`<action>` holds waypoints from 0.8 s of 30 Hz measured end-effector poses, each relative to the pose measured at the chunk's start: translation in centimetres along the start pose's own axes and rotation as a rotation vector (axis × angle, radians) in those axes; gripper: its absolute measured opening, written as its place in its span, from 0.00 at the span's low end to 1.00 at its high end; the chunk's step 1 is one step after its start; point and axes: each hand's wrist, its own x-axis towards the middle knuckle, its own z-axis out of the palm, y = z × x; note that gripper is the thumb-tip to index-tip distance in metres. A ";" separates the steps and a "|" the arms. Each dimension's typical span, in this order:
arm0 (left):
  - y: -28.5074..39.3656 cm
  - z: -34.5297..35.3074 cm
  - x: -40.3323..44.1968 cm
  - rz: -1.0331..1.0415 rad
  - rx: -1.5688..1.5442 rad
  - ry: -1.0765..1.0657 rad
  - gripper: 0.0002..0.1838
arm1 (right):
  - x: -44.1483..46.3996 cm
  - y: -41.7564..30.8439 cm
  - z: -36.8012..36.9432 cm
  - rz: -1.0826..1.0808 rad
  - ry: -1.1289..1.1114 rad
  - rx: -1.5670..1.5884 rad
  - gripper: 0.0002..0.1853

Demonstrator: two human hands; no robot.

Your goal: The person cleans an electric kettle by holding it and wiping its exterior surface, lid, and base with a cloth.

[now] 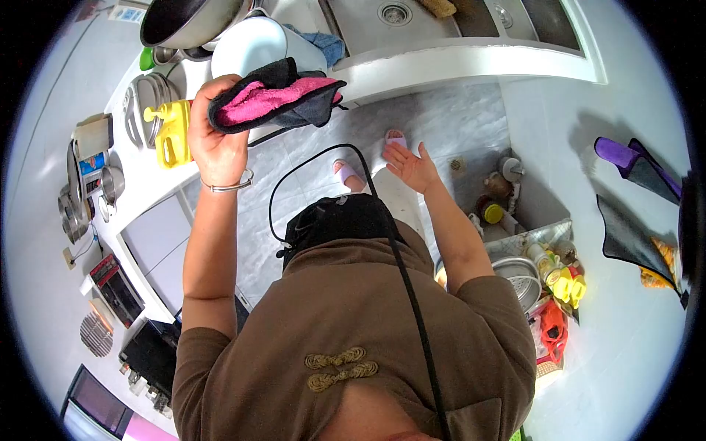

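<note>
My left hand [215, 147], a bracelet at its wrist, is raised near the counter. Its fingers are closed around one end of a folded cleaning cloth [283, 99], pink inside with a dark grey outer side and black edging. Just behind the cloth stands a white round container [254, 48]. A yellow jug [173, 134] stands close beside the left wrist. Lower and to the right, my right hand [414, 169] is held over the floor, palm showing, fingers spread, with nothing in it.
A sink [368, 33] lies ahead, a blue cloth [323, 45] beside it. At upper left is a large pan [187, 26]. Purple and grey cloths [625, 156] hang on the right wall. Bottles and a metal colander [518, 283] sit at lower right. A black cable crosses my front.
</note>
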 end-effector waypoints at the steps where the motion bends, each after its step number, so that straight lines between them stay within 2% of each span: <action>1: 0.0 0.1 0.0 0.001 0.000 0.005 0.19 | 0.1 -0.1 0.0 -0.004 -0.016 0.007 0.41; 5: 0.1 0.4 -0.2 0.000 -0.042 0.032 0.19 | -1.3 -0.9 0.2 -0.033 0.075 -0.023 0.39; 8: 0.6 0.2 -0.1 -0.008 -0.068 0.031 0.18 | -0.7 -0.5 -0.8 -0.037 0.101 -0.108 0.40; 15: 0.9 -0.3 0.0 0.000 -0.044 0.046 0.17 | 0.0 -0.1 -1.9 -0.052 0.146 -0.102 0.38; 24: 1.1 -0.5 0.1 0.039 -0.038 0.035 0.17 | -1.3 0.4 -3.6 -0.121 0.314 -0.117 0.35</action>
